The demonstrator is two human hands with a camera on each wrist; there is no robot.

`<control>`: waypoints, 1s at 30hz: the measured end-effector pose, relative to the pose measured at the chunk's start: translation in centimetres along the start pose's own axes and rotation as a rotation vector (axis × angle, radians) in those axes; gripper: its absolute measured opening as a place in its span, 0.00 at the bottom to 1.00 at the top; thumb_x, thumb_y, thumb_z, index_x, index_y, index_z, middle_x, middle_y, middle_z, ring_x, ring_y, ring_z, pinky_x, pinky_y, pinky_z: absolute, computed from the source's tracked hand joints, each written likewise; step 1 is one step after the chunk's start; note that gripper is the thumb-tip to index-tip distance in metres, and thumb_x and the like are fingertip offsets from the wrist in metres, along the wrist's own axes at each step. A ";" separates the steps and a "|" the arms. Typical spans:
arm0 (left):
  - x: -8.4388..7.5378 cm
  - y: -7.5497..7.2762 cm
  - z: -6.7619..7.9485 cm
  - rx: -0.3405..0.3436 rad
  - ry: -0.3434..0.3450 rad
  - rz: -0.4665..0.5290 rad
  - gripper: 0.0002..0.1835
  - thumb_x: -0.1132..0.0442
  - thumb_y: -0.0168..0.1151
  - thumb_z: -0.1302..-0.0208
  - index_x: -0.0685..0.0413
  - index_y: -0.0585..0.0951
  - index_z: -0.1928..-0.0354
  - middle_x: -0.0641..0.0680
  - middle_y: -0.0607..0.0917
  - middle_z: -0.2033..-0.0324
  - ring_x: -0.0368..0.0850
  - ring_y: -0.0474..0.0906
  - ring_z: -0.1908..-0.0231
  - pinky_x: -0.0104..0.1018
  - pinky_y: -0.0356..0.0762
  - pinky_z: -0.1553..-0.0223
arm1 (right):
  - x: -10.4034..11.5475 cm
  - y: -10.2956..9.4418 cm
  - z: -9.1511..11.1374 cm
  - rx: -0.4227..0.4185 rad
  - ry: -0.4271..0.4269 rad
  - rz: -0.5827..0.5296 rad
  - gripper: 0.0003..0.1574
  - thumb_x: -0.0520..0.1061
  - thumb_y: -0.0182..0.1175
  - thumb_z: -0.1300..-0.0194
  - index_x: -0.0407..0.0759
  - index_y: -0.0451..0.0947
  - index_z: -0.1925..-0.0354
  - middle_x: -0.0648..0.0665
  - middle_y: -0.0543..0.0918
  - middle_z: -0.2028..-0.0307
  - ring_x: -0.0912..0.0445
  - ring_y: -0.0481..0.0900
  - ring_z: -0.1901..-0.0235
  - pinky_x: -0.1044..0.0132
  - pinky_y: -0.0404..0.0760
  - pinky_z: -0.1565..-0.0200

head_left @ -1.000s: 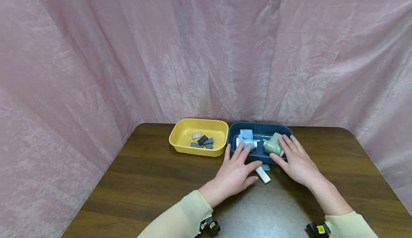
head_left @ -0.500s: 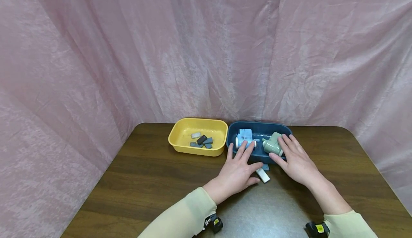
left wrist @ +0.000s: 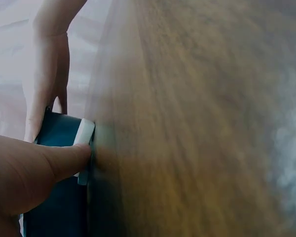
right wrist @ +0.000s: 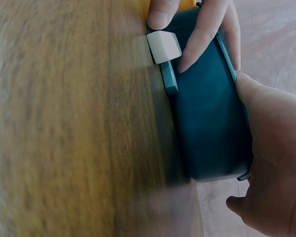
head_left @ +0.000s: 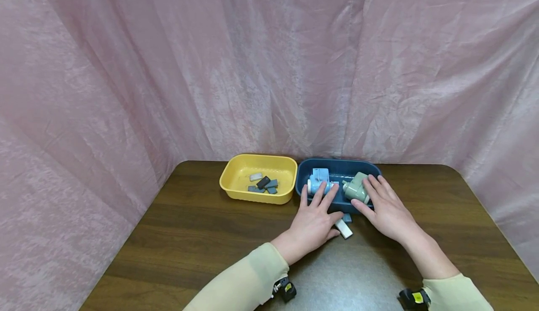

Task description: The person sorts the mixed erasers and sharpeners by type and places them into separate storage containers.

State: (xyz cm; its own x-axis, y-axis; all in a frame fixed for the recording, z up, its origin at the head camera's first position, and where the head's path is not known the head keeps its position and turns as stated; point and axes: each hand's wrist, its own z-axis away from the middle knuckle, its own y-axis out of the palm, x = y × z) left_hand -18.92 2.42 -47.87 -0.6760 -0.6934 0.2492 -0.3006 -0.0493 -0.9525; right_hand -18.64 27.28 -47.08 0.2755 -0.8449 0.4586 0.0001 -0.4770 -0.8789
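Note:
A white block (head_left: 344, 229) lies in front of the dark blue bin (head_left: 343, 162), partly over a flat blue-grey block (head_left: 347, 218). My left hand (head_left: 309, 229) spreads over the bin's front rim, its thumb and index finger right at the white block. Inside the bin, a light blue piece with white ends (head_left: 321, 176) sits beyond those fingertips. A sage-green rounded piece (head_left: 356, 188) lies at the bin's right, close to my right hand (head_left: 389, 213). That hand's fingers are extended over the right rim, with the thumb along the front one. The right wrist view shows the white block (right wrist: 164, 47) beside the left fingers.
To the left of the bin, close beside it, stands a yellow bin (head_left: 236, 166) holding several small blocks in white, black and blue-grey. Both are near the back edge of the brown wooden table (head_left: 189, 236). A pink curtain (head_left: 269, 68) hangs behind.
My left hand has shifted slightly to the right, closer about the white block. The right hand stays almost where it was, on the bin's right side.

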 end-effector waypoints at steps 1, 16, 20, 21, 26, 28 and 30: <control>0.0 0.0 0.0 0.003 0.000 -0.001 0.25 0.32 0.68 0.26 0.26 0.87 0.33 0.58 0.53 0.12 0.66 0.47 0.14 0.79 0.53 0.24 | 0.0 0.0 0.0 0.000 0.000 0.000 0.58 0.70 0.53 0.15 0.29 0.52 0.14 0.23 0.52 0.15 0.29 0.39 0.15 0.28 0.49 0.21; -0.2 0.0 -0.3 -0.003 -0.003 -0.044 0.21 0.33 0.69 0.26 0.22 0.89 0.36 0.55 0.56 0.12 0.65 0.49 0.14 0.79 0.53 0.24 | -0.2 0.1 0.0 -0.001 0.001 0.007 0.58 0.70 0.53 0.15 0.29 0.52 0.14 0.23 0.52 0.16 0.29 0.39 0.15 0.27 0.50 0.21; -0.2 -0.1 -0.2 -0.002 -0.007 -0.043 0.20 0.33 0.68 0.26 0.22 0.89 0.37 0.55 0.56 0.12 0.65 0.48 0.14 0.78 0.54 0.24 | -0.1 0.1 0.0 0.000 0.001 0.007 0.58 0.70 0.53 0.15 0.29 0.52 0.14 0.23 0.52 0.16 0.29 0.39 0.15 0.28 0.49 0.21; -0.2 -0.1 -0.2 -0.003 -0.009 -0.042 0.20 0.33 0.68 0.26 0.21 0.89 0.37 0.55 0.56 0.12 0.65 0.48 0.14 0.78 0.54 0.24 | -0.1 0.1 0.0 0.000 0.002 0.007 0.58 0.70 0.53 0.15 0.29 0.52 0.14 0.24 0.52 0.15 0.29 0.39 0.15 0.28 0.49 0.21; -0.1 0.0 0.0 -0.016 -0.010 -0.037 0.19 0.33 0.70 0.26 0.21 0.90 0.39 0.55 0.57 0.13 0.65 0.49 0.14 0.79 0.54 0.24 | -0.1 0.1 0.0 0.005 0.006 0.003 0.58 0.71 0.52 0.15 0.29 0.52 0.14 0.23 0.51 0.15 0.29 0.38 0.14 0.28 0.48 0.21; -0.1 0.1 0.0 -0.021 -0.008 -0.035 0.18 0.33 0.70 0.27 0.21 0.91 0.40 0.55 0.57 0.12 0.65 0.49 0.14 0.79 0.54 0.25 | 0.0 0.1 0.0 0.006 0.009 0.002 0.58 0.71 0.52 0.15 0.29 0.52 0.14 0.24 0.51 0.15 0.30 0.38 0.14 0.28 0.48 0.21; -0.1 0.1 0.1 -0.028 -0.003 -0.031 0.18 0.34 0.71 0.27 0.21 0.91 0.40 0.55 0.57 0.13 0.66 0.49 0.14 0.80 0.54 0.25 | 0.0 0.1 0.0 0.008 0.011 0.001 0.58 0.71 0.52 0.15 0.29 0.52 0.14 0.24 0.51 0.15 0.30 0.37 0.14 0.29 0.48 0.21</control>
State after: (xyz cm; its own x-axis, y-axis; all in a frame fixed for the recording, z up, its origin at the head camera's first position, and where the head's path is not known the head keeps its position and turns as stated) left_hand -18.82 2.44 -47.98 -0.6643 -0.6939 0.2777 -0.3399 -0.0504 -0.9391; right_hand -18.62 27.24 -47.19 0.2646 -0.8481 0.4591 0.0074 -0.4742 -0.8804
